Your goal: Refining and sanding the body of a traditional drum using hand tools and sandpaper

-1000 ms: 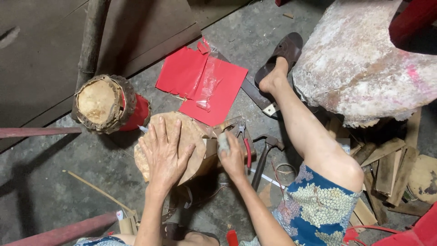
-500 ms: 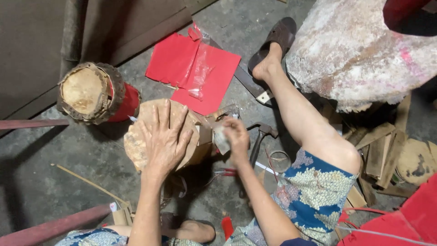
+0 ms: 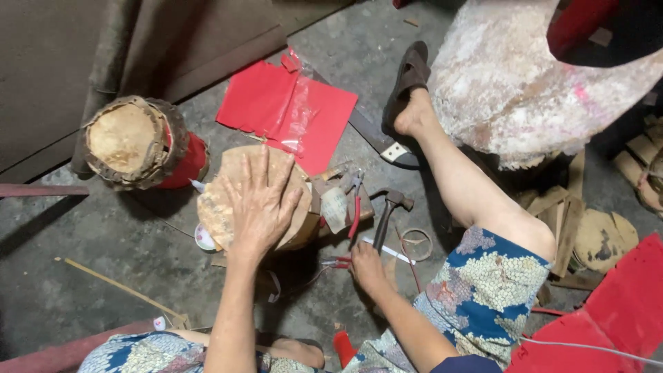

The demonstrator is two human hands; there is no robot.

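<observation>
While flat-palmed, drum skin upward.

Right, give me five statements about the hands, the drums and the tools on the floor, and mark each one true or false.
1. The left hand lies flat with spread fingers on the skin of the small drum. True.
2. The right hand is resting on the hammer's head. False: it is down at the red-handled pliers on the floor; the hammer lies apart from it.
3. A second drum with a red body stands left of the one being touched. True.
4. The red sheets lie on the person's lap. False: they lie on the floor beyond the drum.
5. The foot by the sheets wears a sandal. True.
</observation>
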